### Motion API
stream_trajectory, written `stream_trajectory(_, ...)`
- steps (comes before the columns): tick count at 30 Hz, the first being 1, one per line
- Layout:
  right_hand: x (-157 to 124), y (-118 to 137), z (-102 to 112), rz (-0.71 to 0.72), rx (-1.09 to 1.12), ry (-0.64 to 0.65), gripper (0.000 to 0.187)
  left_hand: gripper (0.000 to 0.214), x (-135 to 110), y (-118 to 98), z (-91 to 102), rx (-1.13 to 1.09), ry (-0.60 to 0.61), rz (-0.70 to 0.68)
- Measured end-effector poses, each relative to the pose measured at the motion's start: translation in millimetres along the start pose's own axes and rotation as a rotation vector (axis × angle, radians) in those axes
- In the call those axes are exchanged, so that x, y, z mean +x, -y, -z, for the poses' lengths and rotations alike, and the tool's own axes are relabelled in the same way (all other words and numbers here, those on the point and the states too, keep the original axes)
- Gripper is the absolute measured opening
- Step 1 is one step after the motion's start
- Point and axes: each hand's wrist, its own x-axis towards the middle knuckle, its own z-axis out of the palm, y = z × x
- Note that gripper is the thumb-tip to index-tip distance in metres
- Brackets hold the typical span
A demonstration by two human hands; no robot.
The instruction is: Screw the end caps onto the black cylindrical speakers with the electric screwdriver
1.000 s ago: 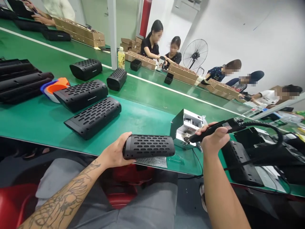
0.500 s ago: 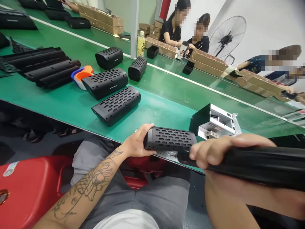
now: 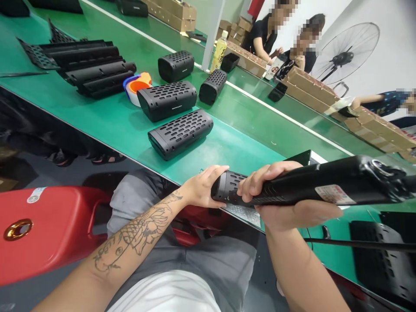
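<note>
Speaker shell [image 3: 225, 186] in my left hand [image 3: 203, 188], fingers wrapped round its near end, grip closed on it, holding it at the near edge of the green surface [image 3: 107, 117], just over my lap. Right hand [image 3: 286, 203] is clamped round a long black power screwdriver [image 3: 325, 186], grip closed on the barrel, and that hand sits right against the shell, covering most of its far end. I cannot see the tool's tip, my fingers hide it. A white label shows on the screwdriver's body, and a black cable [image 3: 357, 245] runs off to the right below it.

Beyond the shell, further up the surface, two finished speakers lie side by side: the nearer one [image 3: 180, 132] and one with lettering on its face [image 3: 167, 99]. Past those, a short speaker [image 3: 212, 86] and another [image 3: 176, 65]. Left of them, a roll of tape [image 3: 136, 84] in orange and blue, touching a stack of long black housings [image 3: 94, 69]. A yellow drink bottle [image 3: 219, 52] stands by the white post further back. Across the surface, other people sit at cardboard trays [image 3: 312, 89], with a floor fan [image 3: 346, 56] behind them. Red stool [image 3: 42, 229] sits left of my knee.
</note>
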Motion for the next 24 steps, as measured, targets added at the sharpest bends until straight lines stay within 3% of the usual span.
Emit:
stream_trajectory(12, -4, 5, 6, -0.150, -0.084, 0.117, 0.071, 0.126, -1, 3, -2.2, 0.011, 0.023, 0.045)
stream_trajectory(19, -7, -1, 6, -0.166, -0.023, 0.180, 0.060, 0.118, -3, 1, -0.5, 0.014, 0.020, 0.054)
stream_trajectory(22, -12, -8, 7, -0.129, 0.000, 0.152, 0.045, 0.115, -8, -5, -0.4, 0.066, 0.011, 0.053)
stream_trajectory(24, -16, -13, 9, -0.141, -0.030, 0.079, 0.050, 0.116, -13, -7, -1.5, 0.123, -0.005, 0.081)
